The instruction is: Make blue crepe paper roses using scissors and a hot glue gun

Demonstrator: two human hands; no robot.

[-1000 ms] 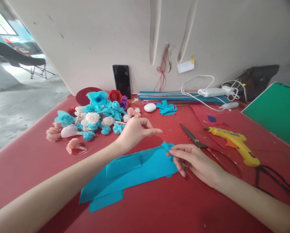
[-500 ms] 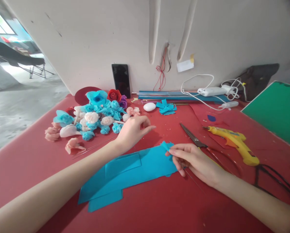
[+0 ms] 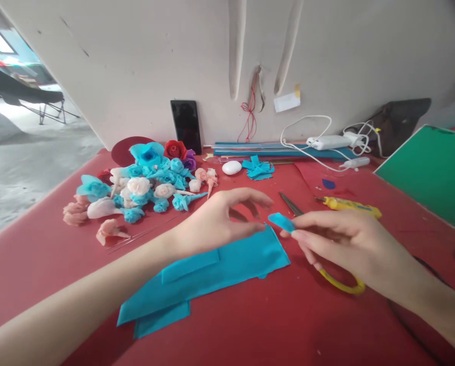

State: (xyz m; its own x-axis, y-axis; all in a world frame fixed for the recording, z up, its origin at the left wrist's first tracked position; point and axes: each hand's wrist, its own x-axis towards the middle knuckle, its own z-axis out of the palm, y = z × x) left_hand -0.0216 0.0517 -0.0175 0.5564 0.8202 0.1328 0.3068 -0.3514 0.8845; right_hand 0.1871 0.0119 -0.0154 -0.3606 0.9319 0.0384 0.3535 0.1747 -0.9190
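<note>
Between the thumb and fingers of my right hand (image 3: 337, 239) is a small rolled piece of blue crepe paper (image 3: 282, 221). To its left, my left hand (image 3: 231, 216) hovers with fingers apart and curved, holding nothing. Below both hands lie flat blue crepe paper sheets (image 3: 227, 269), stacked and partly overlapping. Scissors with yellow handles (image 3: 341, 287) rest under my right hand, which hides their middle; the blades point up and left. A yellow glue gun (image 3: 353, 206) lies just behind that hand, partly covered by it.
A pile of paper flowers (image 3: 139, 185) spreads over the back left of the red table (image 3: 219, 330). Behind are a phone (image 3: 186, 124), a white egg-shaped object (image 3: 232, 168), blue paper strips (image 3: 258, 169) and a white power strip (image 3: 326, 142). A green board (image 3: 433, 178) stands at right.
My right hand has risen and moved right with the blue piece, now over the scissors and glue gun. My left hand has moved right toward it, its fingers spreading.
</note>
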